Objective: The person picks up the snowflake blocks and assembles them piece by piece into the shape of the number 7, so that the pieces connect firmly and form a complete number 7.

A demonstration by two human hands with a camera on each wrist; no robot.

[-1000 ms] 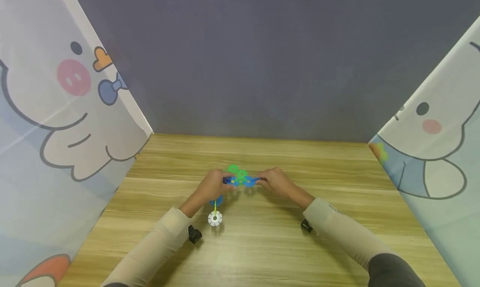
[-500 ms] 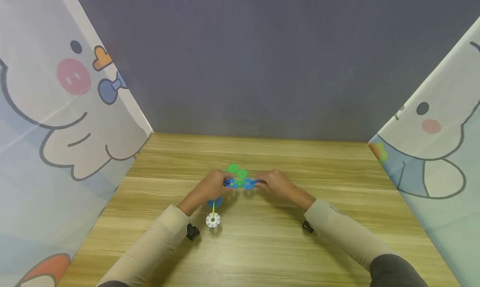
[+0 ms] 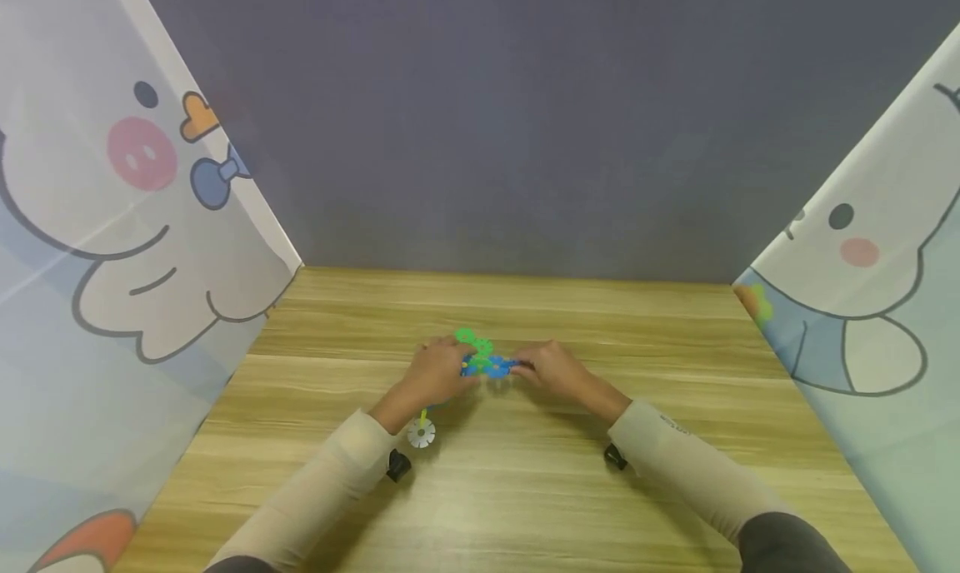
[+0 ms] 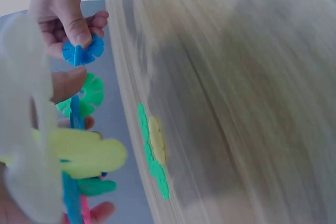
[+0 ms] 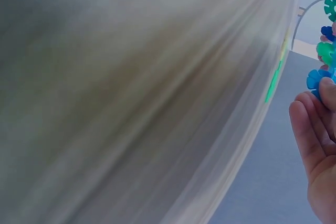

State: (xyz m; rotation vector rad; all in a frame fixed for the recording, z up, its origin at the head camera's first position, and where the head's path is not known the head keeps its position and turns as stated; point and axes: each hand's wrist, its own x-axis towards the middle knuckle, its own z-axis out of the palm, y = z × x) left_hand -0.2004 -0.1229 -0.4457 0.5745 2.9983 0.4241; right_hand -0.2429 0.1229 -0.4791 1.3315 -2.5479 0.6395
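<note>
A chain of notched plastic snowflake discs stretches between my two hands, above the table. My left hand (image 3: pixel 437 373) grips the chain's middle and covers part of it. From its near side hang a yellow disc (image 4: pixel 86 153) and a white disc (image 3: pixel 422 433), the white one large and blurred in the left wrist view. My right hand (image 3: pixel 557 368) pinches a blue disc (image 3: pixel 497 367) at the right end between thumb and fingers. A green disc (image 4: pixel 93 92) sits in the chain between the hands. More green and pink parts show low in the left wrist view.
Beyond the hands, green discs (image 4: pixel 153 163) lie flat on the wooden table (image 3: pixel 570 481), with a yellow disc (image 4: pixel 157 137) beside them. A grey panel (image 3: pixel 480 123) rises behind the table's far edge. Cartoon-printed panels (image 3: pixel 210 265) stand at both sides.
My left hand has shifted slightly right along the chain, covering more of the left blue discs. The hanging white disc has moved a little left and up. The right hand stays nearly still.
</note>
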